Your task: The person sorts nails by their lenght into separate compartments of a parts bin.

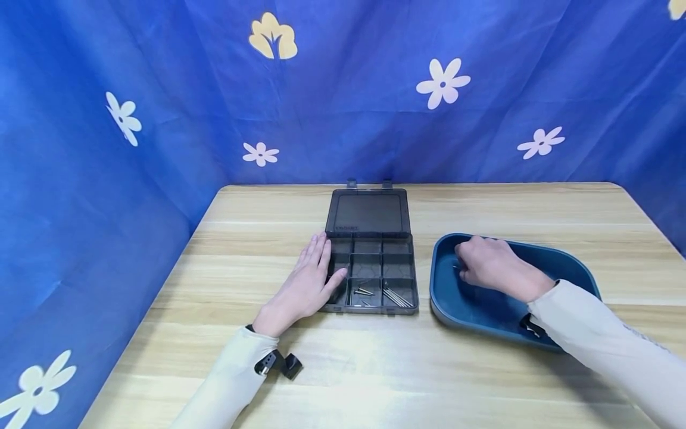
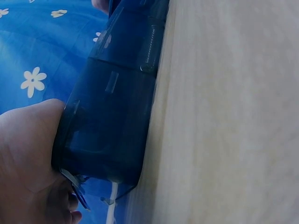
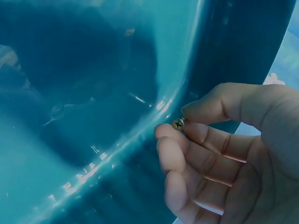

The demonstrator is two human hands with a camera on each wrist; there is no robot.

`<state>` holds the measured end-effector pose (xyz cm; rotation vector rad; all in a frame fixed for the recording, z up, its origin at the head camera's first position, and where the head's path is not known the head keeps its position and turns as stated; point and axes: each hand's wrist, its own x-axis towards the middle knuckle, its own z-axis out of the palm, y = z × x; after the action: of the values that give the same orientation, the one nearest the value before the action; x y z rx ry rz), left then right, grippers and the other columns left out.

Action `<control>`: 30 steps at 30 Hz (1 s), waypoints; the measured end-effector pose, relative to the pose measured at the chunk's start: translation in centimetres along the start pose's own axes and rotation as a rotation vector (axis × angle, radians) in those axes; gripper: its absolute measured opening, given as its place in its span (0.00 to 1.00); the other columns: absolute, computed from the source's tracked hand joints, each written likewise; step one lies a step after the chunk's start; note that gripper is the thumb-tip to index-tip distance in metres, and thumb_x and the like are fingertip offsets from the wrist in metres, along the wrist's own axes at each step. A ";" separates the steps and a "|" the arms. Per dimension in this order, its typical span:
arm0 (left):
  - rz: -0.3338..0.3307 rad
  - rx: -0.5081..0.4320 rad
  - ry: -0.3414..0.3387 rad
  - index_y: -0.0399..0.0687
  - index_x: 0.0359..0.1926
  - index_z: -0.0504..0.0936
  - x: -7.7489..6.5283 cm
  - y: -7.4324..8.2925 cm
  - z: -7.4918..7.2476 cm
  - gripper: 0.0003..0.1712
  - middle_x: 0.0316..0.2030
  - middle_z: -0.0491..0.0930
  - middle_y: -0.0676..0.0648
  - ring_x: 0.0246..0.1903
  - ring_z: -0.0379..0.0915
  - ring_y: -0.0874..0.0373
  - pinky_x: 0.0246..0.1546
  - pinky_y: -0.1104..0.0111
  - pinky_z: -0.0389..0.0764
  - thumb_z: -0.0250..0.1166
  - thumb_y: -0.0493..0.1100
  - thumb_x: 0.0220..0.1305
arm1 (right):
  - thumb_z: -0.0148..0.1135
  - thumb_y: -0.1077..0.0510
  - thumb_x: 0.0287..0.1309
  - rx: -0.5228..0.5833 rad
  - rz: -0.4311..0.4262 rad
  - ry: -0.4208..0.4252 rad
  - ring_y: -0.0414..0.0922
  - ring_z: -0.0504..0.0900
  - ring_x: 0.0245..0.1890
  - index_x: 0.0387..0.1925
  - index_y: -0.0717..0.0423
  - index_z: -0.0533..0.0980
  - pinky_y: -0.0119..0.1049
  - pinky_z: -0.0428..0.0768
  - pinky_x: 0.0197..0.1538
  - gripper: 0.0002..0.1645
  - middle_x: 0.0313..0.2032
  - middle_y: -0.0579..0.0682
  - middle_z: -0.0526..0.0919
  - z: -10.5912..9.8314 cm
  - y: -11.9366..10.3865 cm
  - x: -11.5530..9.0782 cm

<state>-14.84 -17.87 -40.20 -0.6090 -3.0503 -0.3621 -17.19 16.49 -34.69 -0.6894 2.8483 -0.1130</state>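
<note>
My right hand (image 1: 490, 267) is inside a blue basin (image 1: 568, 257), near its left wall. In the right wrist view its thumb and fingertips pinch a small brass-coloured screw (image 3: 178, 124), with the cross-slotted head showing. My left hand (image 1: 304, 287) rests with outstretched fingers on the left side of a dark, see-through compartment box (image 1: 367, 243). The box's lid (image 1: 368, 213) is folded back, away from me. Several silver nails (image 1: 396, 297) lie in its front right compartment, and small screws (image 1: 364, 292) lie in the front middle one. From the left wrist, the box's side wall (image 2: 107, 121) shows next to my palm.
Box and basin stand side by side on a wooden table (image 1: 348, 375), a narrow gap between them. A blue curtain (image 1: 343, 119) with pale flowers closes off the back and left. A black wrist strap (image 1: 281, 362) sticks out from the left sleeve.
</note>
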 end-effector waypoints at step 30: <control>-0.005 -0.014 -0.007 0.28 0.73 0.44 -0.1 0.1 -0.1 0.45 0.74 0.39 0.31 0.73 0.32 0.40 0.72 0.52 0.42 0.37 0.62 0.75 | 0.64 0.61 0.55 0.047 -0.044 0.075 0.42 0.67 0.16 0.23 0.53 0.73 0.33 0.63 0.19 0.09 0.16 0.45 0.69 -1.5 -1.2 -1.0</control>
<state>-14.73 -17.85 -40.14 -0.6051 -3.0587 -0.3832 -16.16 15.95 -32.95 -0.7534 2.8921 -0.2163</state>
